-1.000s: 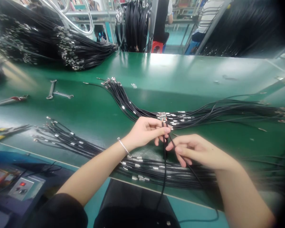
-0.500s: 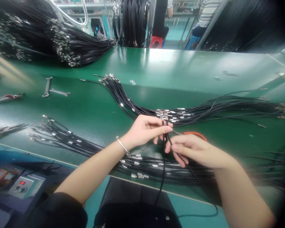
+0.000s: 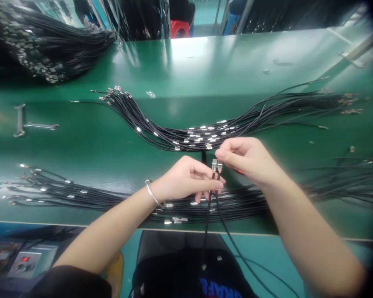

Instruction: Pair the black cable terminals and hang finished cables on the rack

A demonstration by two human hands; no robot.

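Two black cables with small silver metal connectors stand side by side in my left hand. Its thumb and fingers pinch them just below the connectors, where short coloured wires show. The cables hang down past the bench edge over my lap. My right hand is closed, thumb against fingers, right at the top of the connectors. Whether it touches them, or what lies between its fingertips, is hidden. A bit of something orange-red shows beneath that hand.
One bundle of black cables with silver ends lies beyond my hands, another under my wrists. Two wrenches are at left on the green bench. A large cable heap fills the back left. A control box sits low left.
My right hand has let go of the cable and risen to the connector tops. My left hand still pinches both cables, slightly lower in view. The head view has shifted right and down.
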